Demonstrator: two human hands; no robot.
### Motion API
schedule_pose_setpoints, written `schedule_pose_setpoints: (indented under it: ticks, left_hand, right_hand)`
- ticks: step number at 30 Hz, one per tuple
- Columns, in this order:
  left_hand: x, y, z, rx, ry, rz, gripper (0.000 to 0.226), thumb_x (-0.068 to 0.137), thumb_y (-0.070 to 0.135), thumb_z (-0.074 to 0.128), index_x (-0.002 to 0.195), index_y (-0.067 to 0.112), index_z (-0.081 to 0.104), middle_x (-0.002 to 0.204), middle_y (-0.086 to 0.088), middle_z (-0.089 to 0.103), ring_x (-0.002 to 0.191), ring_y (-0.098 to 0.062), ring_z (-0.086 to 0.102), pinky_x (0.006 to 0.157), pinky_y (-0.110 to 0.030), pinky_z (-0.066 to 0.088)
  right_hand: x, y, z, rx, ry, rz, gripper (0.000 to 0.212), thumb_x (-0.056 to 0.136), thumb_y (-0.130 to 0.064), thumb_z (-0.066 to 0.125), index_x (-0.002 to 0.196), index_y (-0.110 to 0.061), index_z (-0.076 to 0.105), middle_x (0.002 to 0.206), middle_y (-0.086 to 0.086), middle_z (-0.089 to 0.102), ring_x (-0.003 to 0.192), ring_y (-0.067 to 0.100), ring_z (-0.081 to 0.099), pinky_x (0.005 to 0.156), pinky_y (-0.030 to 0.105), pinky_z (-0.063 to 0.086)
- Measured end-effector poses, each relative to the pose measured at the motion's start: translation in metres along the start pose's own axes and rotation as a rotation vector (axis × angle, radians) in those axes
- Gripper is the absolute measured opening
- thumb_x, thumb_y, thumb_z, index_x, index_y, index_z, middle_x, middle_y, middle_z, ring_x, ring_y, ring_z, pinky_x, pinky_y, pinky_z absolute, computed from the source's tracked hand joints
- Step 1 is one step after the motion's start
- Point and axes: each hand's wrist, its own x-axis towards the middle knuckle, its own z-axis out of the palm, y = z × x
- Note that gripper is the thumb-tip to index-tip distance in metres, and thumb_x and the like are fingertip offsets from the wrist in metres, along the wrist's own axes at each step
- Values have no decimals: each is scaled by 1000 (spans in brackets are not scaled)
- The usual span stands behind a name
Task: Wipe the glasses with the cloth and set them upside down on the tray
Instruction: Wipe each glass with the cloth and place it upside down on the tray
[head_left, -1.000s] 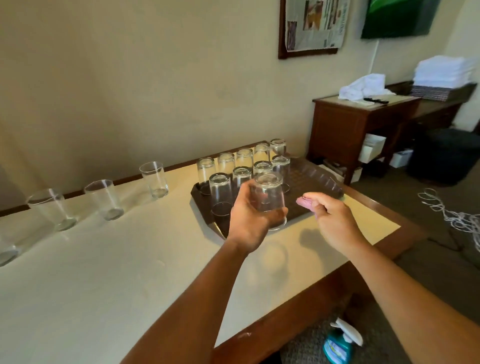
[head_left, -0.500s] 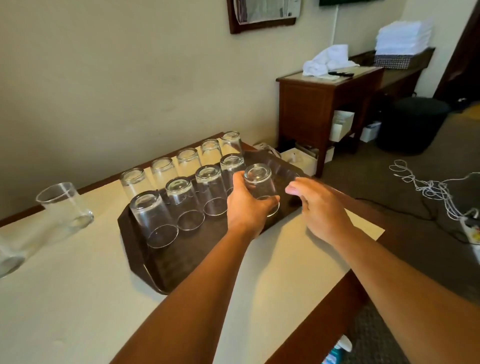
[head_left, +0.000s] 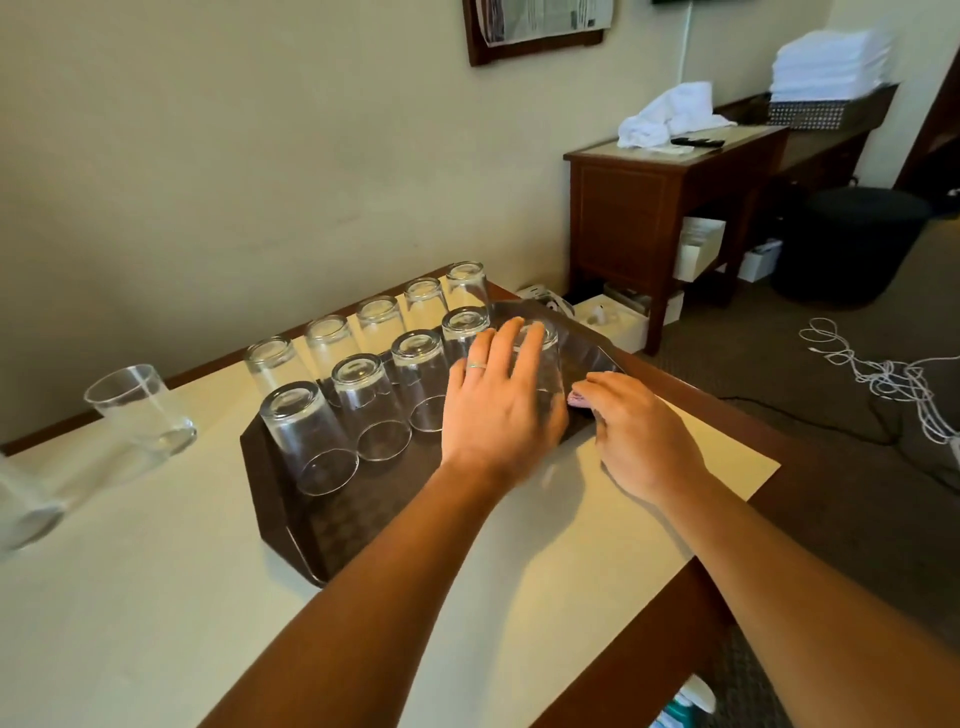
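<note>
On the dark brown tray (head_left: 291, 525), at the right end of its front row, the left hand (head_left: 501, 410) is wrapped over an upturned glass (head_left: 545, 358), fingers spread down its far side and thumb on the near side, a ring showing on one finger. Its grip holds that glass, whose mouth is hidden behind the hand, so I cannot tell whether it already rests on the tray. Just beside it, the right hand (head_left: 641, 436) sits low at the tray's right edge, its fingers curled around a small pink cloth (head_left: 577, 399) (only a corner peeks out past the fingertips). Its grip is closed on the cloth.

Nine more glasses stand upside down on the tray in two rows: a back row of five (head_left: 382, 322) and a front row of four (head_left: 421, 379) to the left of the held one. Two glasses are off the tray on the cream desk (head_left: 156, 597), to the left: one upright glass (head_left: 143, 410) near the wall and another (head_left: 26, 504) cut off by the picture's left edge.

Beyond the desk stands a wooden side table (head_left: 670, 208) with a crumpled white towel (head_left: 670, 114) on top, and a tangle of white cord (head_left: 878, 374) lies on the carpet.
</note>
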Motion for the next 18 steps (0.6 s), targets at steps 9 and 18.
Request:
schedule_pose_setpoints:
  ticks: [9,18]
  left_hand:
    - [52,-15,-26,230,-366,159,79,106,43,50,168,24,5,176,2,8,162,-23,3,129,-51,4]
    - [105,-29,-33,227,-466,157,73,102,13,54,164,36,24,163,-8,43,151,-32,37,117,-56,31]
  right_hand:
    - [1,-5,-2,-21,-7,6,43,90,0,71,132,-13,68,134,8,66,122,25,63,93,34,58]
    - [2,0,2,-4,29,-13,41,87,4,72,125,-11,72,126,7,71,116,26,66,88,36,62]
